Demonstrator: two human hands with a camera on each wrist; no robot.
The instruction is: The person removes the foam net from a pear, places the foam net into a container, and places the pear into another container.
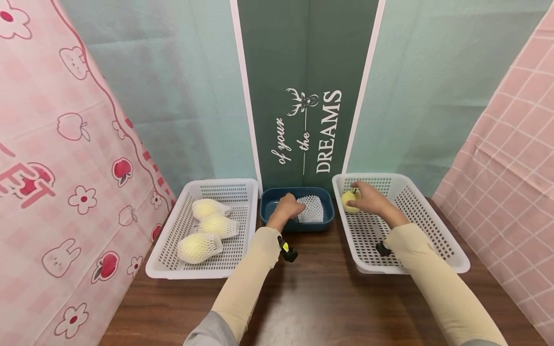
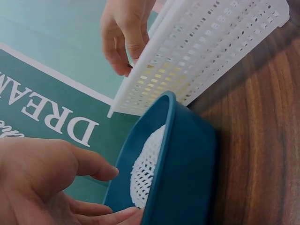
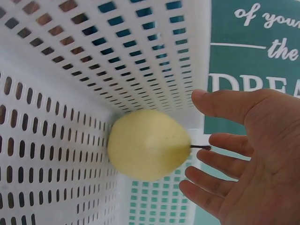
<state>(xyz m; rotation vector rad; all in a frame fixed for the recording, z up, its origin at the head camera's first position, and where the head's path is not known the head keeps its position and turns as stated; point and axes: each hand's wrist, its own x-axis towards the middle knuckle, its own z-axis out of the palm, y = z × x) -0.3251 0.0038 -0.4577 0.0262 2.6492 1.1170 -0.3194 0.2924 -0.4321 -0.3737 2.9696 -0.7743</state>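
Note:
A bare yellow pear with a dark stem sits in the corner of the right white basket. Around its stem end, my right hand has its fingers spread, apart from the fruit in the right wrist view. My left hand reaches into the small blue basin, thumb apart from the fingers. Its fingertips are right at a white foam net sleeve lying in the basin. In the left basket, several pears wear white foam nets.
The left white basket stands left of the basin, the right one close on its other side. All rest on a brown wooden table. Printed cloths hang behind and at both sides.

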